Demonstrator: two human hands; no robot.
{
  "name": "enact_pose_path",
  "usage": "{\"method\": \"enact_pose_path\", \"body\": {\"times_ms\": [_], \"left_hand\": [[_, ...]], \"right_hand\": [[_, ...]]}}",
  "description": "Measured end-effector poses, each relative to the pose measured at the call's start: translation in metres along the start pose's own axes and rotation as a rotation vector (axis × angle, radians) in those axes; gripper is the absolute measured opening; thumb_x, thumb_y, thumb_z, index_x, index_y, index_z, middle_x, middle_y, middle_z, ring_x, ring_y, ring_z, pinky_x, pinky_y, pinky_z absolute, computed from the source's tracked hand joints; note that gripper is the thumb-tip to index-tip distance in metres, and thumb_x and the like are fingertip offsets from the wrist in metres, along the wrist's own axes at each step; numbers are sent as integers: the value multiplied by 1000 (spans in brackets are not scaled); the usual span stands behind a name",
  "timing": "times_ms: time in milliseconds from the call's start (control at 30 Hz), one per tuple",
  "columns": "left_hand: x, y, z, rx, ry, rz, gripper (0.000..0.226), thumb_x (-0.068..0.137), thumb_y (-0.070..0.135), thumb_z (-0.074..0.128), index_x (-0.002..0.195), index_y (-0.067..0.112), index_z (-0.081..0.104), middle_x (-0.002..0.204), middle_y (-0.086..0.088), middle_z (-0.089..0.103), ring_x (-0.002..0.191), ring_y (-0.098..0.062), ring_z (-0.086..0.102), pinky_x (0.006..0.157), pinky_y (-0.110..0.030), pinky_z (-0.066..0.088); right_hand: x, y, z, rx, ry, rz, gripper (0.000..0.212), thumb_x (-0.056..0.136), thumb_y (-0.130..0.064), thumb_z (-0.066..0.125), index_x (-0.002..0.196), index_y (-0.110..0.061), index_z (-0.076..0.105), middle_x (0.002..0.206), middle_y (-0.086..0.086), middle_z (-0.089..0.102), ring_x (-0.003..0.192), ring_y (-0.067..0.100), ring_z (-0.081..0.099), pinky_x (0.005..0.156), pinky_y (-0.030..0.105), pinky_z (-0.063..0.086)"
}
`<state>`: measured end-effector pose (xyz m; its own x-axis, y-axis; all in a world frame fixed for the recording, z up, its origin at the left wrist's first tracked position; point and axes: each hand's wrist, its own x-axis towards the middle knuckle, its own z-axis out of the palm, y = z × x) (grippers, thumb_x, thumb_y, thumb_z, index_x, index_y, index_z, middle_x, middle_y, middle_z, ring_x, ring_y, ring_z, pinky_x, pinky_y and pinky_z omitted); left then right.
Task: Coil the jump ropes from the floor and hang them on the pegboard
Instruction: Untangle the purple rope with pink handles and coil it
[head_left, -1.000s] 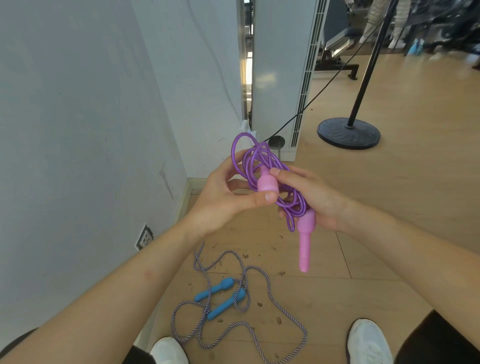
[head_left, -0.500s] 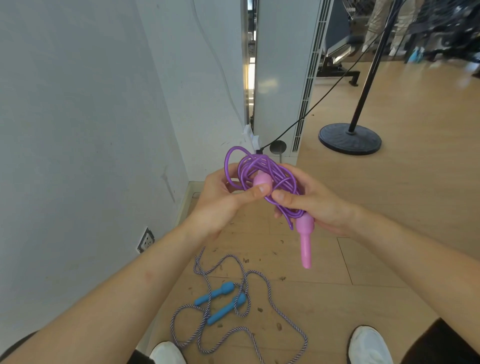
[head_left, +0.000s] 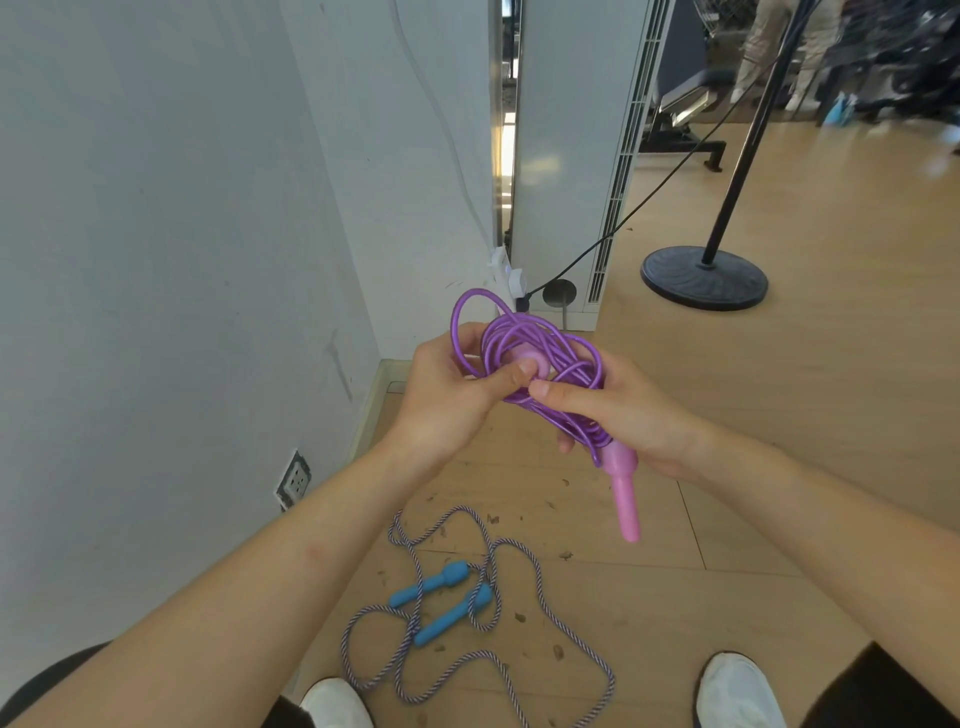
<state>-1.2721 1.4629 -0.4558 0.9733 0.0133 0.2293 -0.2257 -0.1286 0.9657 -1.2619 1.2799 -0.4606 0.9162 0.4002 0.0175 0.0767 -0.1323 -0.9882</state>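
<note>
Both hands, left hand (head_left: 447, 395) and right hand (head_left: 628, 415), have fingers curled round the purple jump rope (head_left: 540, 358), held at chest height. Loose loops may spring undone. The blue-handled rope (head_left: 441, 603) lies uncoiled on the floor (head_left: 779, 415), a trip risk.

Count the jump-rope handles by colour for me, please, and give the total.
Pink handles: 2
Blue handles: 2
Total: 4
</note>
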Motion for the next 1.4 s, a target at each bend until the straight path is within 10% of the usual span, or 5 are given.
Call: {"method": "enact_pose_path", "body": {"times_ms": [500, 667, 833, 1267, 1400], "left_hand": [[16, 11, -27, 18, -209, -294, 33, 66, 4, 80, 98, 4, 75, 77, -6, 71, 75, -19, 66, 82, -41, 55], [23, 13, -42, -109, -295, -323, 51, 64, 4, 76, 114, -1, 69, 85, -10, 68, 73, -20, 64, 71, -28, 53], [26, 13, -44, -374, -264, -360, 44, 72, 4, 72, 116, 5, 67, 66, 1, 66, 58, -14, 56, 79, -33, 51], [34, 3, -41, -469, 41, -406, 19, 88, 15, 72, 106, 11, 69, 70, 2, 47, 50, -10, 39, 56, -25, 42], [35, 2, -43, -455, 18, -404, 18, 89, 16, 71, 107, 12, 69, 73, 2, 53, 51, -9, 43, 60, -25, 43]], "right_hand": [[0, 4, -11, -112, -176, 87, 78, 73, -19, 88, 140, -28, 49, 128, -10, 66, 124, 9, 59, 96, 34, 51], [1, -4, -22, -106, -125, 293, 52, 79, -55, 67, 123, -27, 65, 109, -3, 75, 95, 27, 74, 83, 40, 59], [11, 10, -29, -19, 32, 408, 27, 99, -37, 56, 110, -17, 70, 83, 2, 75, 59, 14, 66, 53, 25, 50], [32, 39, -35, 216, 386, 445, 32, 93, -28, 69, 118, -8, 67, 90, 15, 76, 44, 10, 59, 38, 17, 33], [28, 35, -34, 62, 178, 551, 33, 98, -36, 59, 119, -10, 64, 92, 12, 77, 49, 14, 59, 42, 20, 34]]}}
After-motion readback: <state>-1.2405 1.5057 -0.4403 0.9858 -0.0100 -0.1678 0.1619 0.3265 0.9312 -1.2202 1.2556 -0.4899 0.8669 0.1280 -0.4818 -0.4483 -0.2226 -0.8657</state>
